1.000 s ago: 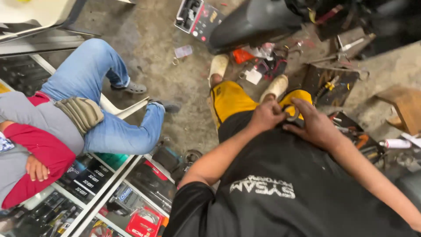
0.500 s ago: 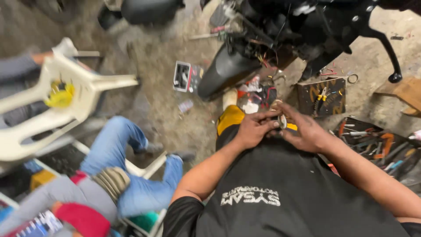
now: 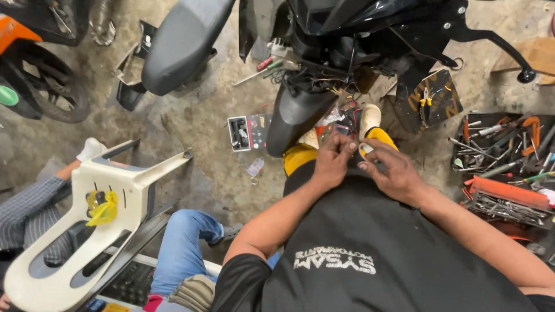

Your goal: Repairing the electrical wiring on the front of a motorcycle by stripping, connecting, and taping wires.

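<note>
Black shirt fills the lower view, and above it both hands meet just in front of the person's chest. The left hand [image 3: 334, 162] has its fingers curled inward, pinching something small at the fingertips; the right hand [image 3: 393, 173] curls beside it, thumb and fingers drawn together toward the same spot. A small pale part [image 3: 365, 150] shows between the two hands, touching both, but it is too small to tell what it is. Whether each hand grips it firmly I cannot tell.

Just beyond the hands stands a black scooter [image 3: 324, 63], its loose wires [image 3: 324, 84] hanging near the fingertips. Yellow trousers [image 3: 300, 157] and pale shoes [image 3: 370, 117] sit under the hands. To the right lies a tool tray [image 3: 497, 144] full of wrenches and screwdrivers, with an orange case [image 3: 506, 193] near it and pliers [image 3: 426, 98] on a dark panel. On the concrete floor [image 3: 202, 150], left of the hands, lies a small black box [image 3: 245, 132]. Farther left sits an overturned white plastic chair [image 3: 104, 202], and beside it another person's legs in blue jeans [image 3: 185, 248].
</note>
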